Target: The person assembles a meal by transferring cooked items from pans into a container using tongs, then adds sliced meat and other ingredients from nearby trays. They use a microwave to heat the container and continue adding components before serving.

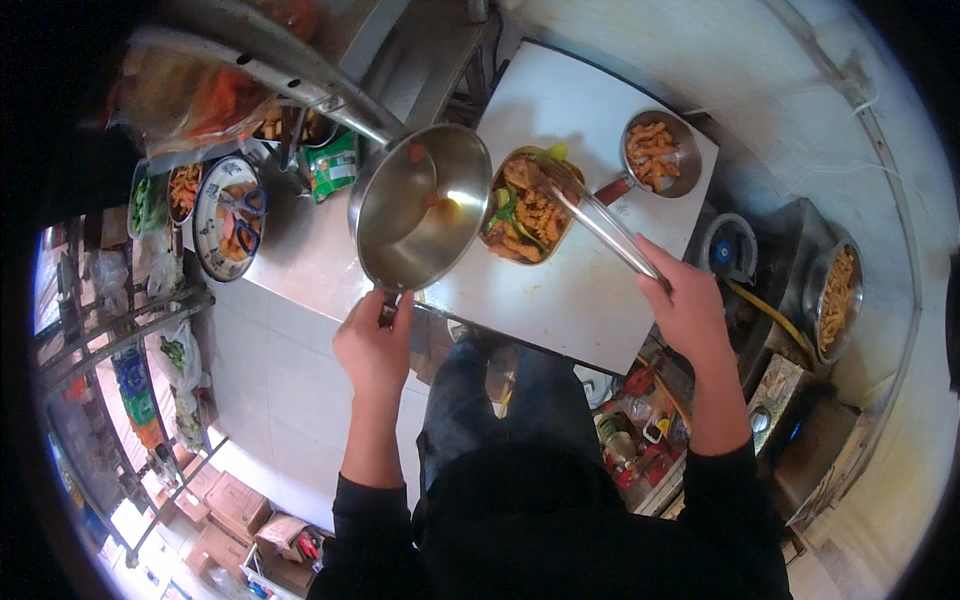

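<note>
**White bench (560,320) in a cluttered kitchen, steel pan (400,225) and tongs (610,232) over it**

Pale wall (830,120) rises beyond the right fingers (654,292); the bench spreads ahead of them and across to the left fingers (403,316). Just ahead of the left fingers is the steel pan, its long axis running away from the body: handle back toward the person, bowl forward, tilted, with reddish residue inside. Loosening or rolling that grip could, I judge, spill the residue over the rim.

Well left of the left fingers lies a patterned oval dish (206,232); right of the right fingers, a metal bowl (857,290). Forward and left of the right fingers stands a container (521,262) of ridged brown pieces and greens. Beyond the right fingers, near the wall, sits a small pan (690,172).

From the right fingers the tongs slant forward and leftward, tips at the food (528,215). A weak squeeze could drop a piece; a sideways pull might drag the container.

Left fingers wrap the pan's handle; right fingers clasp the tongs. Whether the tips pinch anything, I cannot tell.
</note>
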Motion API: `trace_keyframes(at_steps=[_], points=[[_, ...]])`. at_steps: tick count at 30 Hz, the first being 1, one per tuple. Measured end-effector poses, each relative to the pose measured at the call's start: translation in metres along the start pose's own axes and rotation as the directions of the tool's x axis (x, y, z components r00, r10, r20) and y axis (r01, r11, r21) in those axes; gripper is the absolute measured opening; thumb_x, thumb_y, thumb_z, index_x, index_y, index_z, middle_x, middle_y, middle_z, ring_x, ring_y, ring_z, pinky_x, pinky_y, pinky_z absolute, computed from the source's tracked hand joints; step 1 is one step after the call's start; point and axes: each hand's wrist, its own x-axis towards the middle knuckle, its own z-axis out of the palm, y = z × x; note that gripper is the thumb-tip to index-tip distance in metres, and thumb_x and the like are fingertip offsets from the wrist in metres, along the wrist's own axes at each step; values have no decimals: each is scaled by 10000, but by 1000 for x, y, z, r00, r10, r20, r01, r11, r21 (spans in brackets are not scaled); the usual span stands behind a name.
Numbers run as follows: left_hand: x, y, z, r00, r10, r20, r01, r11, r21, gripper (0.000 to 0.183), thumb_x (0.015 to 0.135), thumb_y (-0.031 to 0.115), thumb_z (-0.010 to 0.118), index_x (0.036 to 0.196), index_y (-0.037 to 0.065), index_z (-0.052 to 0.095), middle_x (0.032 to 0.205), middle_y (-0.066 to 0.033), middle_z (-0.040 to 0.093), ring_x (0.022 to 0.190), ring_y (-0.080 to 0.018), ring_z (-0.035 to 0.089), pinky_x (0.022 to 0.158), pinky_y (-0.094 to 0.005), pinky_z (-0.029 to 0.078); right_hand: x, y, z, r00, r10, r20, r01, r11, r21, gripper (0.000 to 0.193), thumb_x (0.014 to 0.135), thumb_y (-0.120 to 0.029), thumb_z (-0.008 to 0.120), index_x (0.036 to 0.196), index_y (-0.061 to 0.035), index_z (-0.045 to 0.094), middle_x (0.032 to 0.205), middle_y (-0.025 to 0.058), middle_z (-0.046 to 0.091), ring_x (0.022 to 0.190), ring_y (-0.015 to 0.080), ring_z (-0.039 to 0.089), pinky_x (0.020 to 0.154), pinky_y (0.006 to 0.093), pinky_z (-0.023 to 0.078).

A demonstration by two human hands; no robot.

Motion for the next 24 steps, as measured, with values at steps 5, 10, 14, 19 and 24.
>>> trace_keyframes(at_steps=[5, 10, 14, 19, 24], points=[[-36, -15, -15, 988, -134, 70, 138, 989, -57, 207, 852, 170, 788, 816, 10, 661, 681, -145, 647, 575, -281, 627, 571, -364, 488, -17, 2, 17, 991, -125, 38, 123, 991, 47, 473, 929, -206, 680, 1397, -233, 612, 874, 181, 675, 776, 370, 669, 707, 440, 535], [-57, -26, -21, 970, -221, 99, 230, 968, -97, 181, 853, 144, 783, 834, 5, 668, 715, -139, 680, 594, -262, 648, 592, -343, 502, -28, 1, 29, 991, -84, 106, 105, 970, -218, 485, 927, -232, 685, 1405, -255, 603, 819, 139, 659, 749, 354, 669, 667, 440, 527], [-61, -27, -20, 972, -214, 100, 223, 970, -98, 176, 855, 145, 782, 841, 9, 671, 715, -134, 684, 600, -260, 652, 597, -341, 506, -26, -6, 24, 984, -143, 110, 173, 925, -337, 504, 924, -229, 687, 1417, -266, 589, 797, 123, 647, 741, 343, 669, 659, 437, 527], [-59, -28, -19, 974, -200, 103, 206, 977, -51, 189, 859, 154, 779, 840, 4, 665, 691, -136, 668, 577, -252, 628, 589, -340, 496, -35, -13, -13, 990, -100, 99, 116, 979, -167, 504, 921, -224, 689, 1414, -263, 592, 823, 126, 650, 748, 341, 667, 671, 434, 530], [-54, -24, -15, 962, -248, 115, 269, 932, -242, 210, 870, 162, 770, 829, -4, 647, 667, -147, 643, 539, -237, 579, 567, -331, 473, -54, 7, -7, 990, -50, 131, 77, 976, -203, 499, 900, -131, 701, 1388, -201, 622, 848, 163, 657, 725, 348, 642, 677, 402, 506]])
